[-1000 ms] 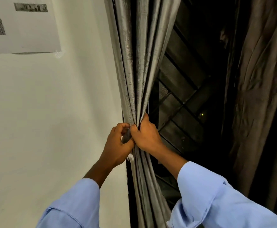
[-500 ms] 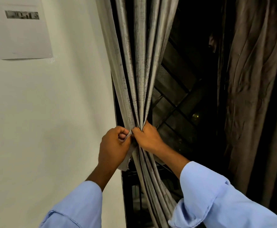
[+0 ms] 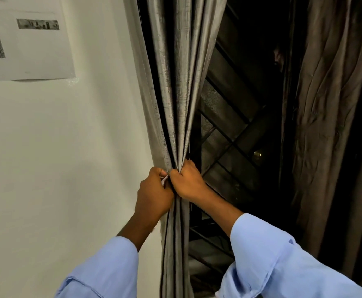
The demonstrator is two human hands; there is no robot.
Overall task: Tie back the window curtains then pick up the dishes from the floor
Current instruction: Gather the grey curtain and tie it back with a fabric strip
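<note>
Both grips clamped on gathered grey curtain: left hand, right hand touching; possibly tie-back strip between.

Grey curtain is bunched into one narrow column, both hands clamped round it at mid height: left hand on wall side, right hand on window side, knuckles touching, no gap betw. them. Left of bunch: bare white wall, open room for a hand, paper sheet taped high up. Right of bunch: window grille bars block reach-through. Far right: brown curtain hangs loose, closing that side.
</note>
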